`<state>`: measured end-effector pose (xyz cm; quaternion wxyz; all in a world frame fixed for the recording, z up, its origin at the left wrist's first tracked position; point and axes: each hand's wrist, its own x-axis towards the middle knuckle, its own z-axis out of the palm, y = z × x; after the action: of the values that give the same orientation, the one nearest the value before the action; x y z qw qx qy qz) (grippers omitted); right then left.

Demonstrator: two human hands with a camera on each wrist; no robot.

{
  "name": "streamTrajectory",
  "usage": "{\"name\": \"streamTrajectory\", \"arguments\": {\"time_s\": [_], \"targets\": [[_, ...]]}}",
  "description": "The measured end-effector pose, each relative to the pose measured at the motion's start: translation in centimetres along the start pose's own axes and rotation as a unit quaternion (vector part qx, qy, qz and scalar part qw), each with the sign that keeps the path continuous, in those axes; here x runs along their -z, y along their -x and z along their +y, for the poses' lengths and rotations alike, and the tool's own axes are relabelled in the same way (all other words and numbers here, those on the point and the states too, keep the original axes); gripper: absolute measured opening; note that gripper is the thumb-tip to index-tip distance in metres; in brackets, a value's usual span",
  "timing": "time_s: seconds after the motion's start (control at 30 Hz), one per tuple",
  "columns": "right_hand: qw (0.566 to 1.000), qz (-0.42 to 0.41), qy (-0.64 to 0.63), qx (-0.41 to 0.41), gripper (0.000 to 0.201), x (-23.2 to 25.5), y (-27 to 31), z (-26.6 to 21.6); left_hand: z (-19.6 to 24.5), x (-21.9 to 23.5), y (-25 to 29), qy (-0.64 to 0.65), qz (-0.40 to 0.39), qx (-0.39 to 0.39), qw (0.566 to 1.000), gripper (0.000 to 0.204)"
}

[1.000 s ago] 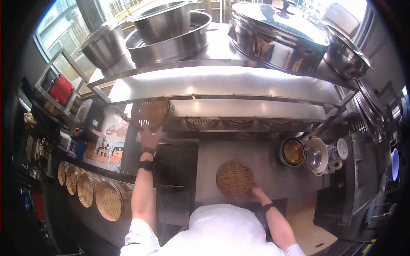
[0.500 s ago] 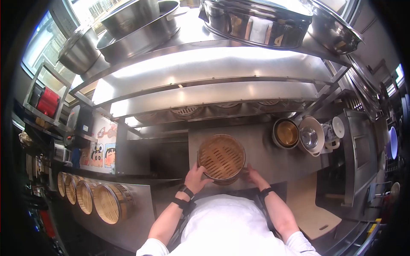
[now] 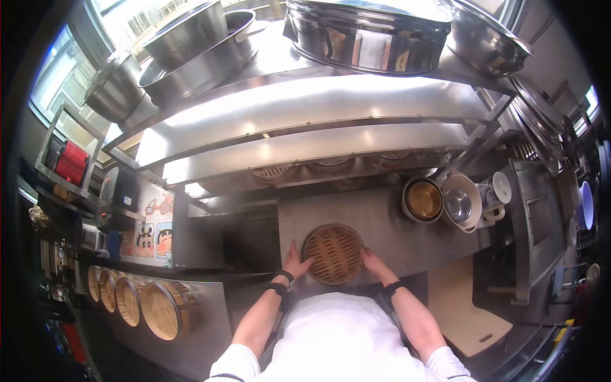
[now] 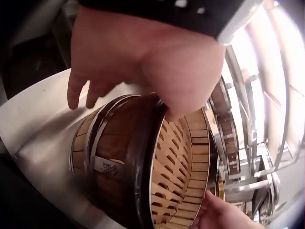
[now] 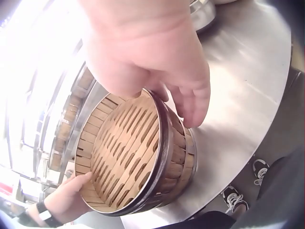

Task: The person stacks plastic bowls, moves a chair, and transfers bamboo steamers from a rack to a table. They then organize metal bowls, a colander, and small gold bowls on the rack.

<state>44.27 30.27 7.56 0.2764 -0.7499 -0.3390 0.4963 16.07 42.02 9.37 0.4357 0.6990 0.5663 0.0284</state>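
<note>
A round bamboo steamer (image 3: 333, 254) with a metal-banded rim and slatted base sits on another steamer on the steel counter, in front of the body. My left hand (image 3: 296, 263) holds its left side, thumb over the rim and fingers down the outside wall. On the opposite side my right hand (image 3: 377, 264) grips the rim, its thumb at the edge and fingers along the outside in the right wrist view. The steamer's slatted inside (image 5: 126, 148) shows no food. Most of the lower steamer is hidden beneath the upper one.
Several bamboo steamers (image 3: 167, 311) lie on their sides along the left counter. To the right stand a gold-lined bowl (image 3: 424, 199), a white-rimmed pot (image 3: 461, 202) and a cream mug (image 3: 496, 191). Steel shelving (image 3: 305, 143) with large pots overhangs the back. A cutting board (image 3: 461, 312) lies front right.
My left hand has brought a steamer from the back-left shelf onto the one at my right hand. The stack has since shifted slightly toward the body, and both hands now hold its sides.
</note>
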Motion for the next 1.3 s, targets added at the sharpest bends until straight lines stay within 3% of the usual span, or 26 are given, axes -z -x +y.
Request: {"name": "streamTrajectory", "arguments": {"time_s": [0.03, 0.1, 0.27, 0.33, 0.4, 0.5, 0.6, 0.7, 0.9, 1.0, 1.13, 1.2, 1.27, 1.3], "targets": [[1.0, -0.004, 0.002, -0.007, 0.053, 0.3, 0.3, -0.8, -0.9, -0.6, -1.4, 0.001, 0.0, 0.001, 1.0, 0.086], [1.0, -0.011, 0.009, -0.015, 0.052, 0.4, 0.5, -1.2, -2.1, -1.4, -3.6, 0.11, -0.102, 0.067, 0.986, 0.076], [0.998, 0.05, 0.037, 0.024, 0.053, -0.7, 0.0, -1.2, -2.0, -0.9, -3.6, 0.115, -0.091, 0.056, 0.988, 0.067], [0.999, 0.036, 0.023, 0.026, 0.053, -0.8, 0.1, -1.7, -0.7, 0.5, -2.9, 0.11, -0.083, 0.049, 0.989, 0.066], [0.999, 0.023, 0.009, 0.031, 0.053, -0.8, -0.3, -1.5, 0.2, 1.8, -2.8, 0.075, -0.138, 0.109, 0.982, 0.069], [0.998, 0.016, 0.031, 0.043, 0.058, -1.3, -1.0, -0.3, -0.8, 0.5, -3.0, 0.13, -0.097, 0.061, 0.985, 0.074], [1.0, -0.008, -0.023, -0.005, 0.068, -1.7, -1.1, -0.1, -1.7, -0.8, -3.3, 0.139, -0.054, 0.055, 0.987, 0.078], [0.999, -0.014, -0.019, -0.029, 0.079, -2.0, -0.7, -0.5, -3.4, -1.8, -4.2, 0.185, -0.068, 0.033, 0.98, 0.081], [0.999, 0.028, -0.017, -0.025, 0.084, -2.4, 0.5, -2.2, -0.9, 0.4, -2.6, 0.238, -0.108, 0.049, 0.964, 0.09], [0.995, 0.019, -0.082, -0.047, 0.084, -3.1, 1.0, -1.4, -1.0, -0.1, -2.3, 0.285, -0.117, 0.113, 0.945, 0.094], [0.962, 0.037, -0.229, -0.146, 0.078, -4.9, 4.1, -0.7, -2.7, -1.6, -1.4, 0.295, -0.129, 0.094, 0.942, 0.096], [0.943, 0.037, -0.289, -0.16, 0.078, -5.6, 5.8, 0.3, -3.2, -1.1, 0.0, 0.257, -0.197, 0.115, 0.939, 0.094], [0.906, -0.044, -0.402, -0.126, 0.077, -5.1, 7.0, 0.8, -2.1, 1.0, 2.4, 0.264, -0.235, 0.124, 0.927, 0.094], [0.907, -0.042, -0.403, -0.119, 0.077, -4.8, 7.9, 0.4, -1.3, 1.9, 3.7, 0.27, -0.275, 0.138, 0.912, 0.095]]}}
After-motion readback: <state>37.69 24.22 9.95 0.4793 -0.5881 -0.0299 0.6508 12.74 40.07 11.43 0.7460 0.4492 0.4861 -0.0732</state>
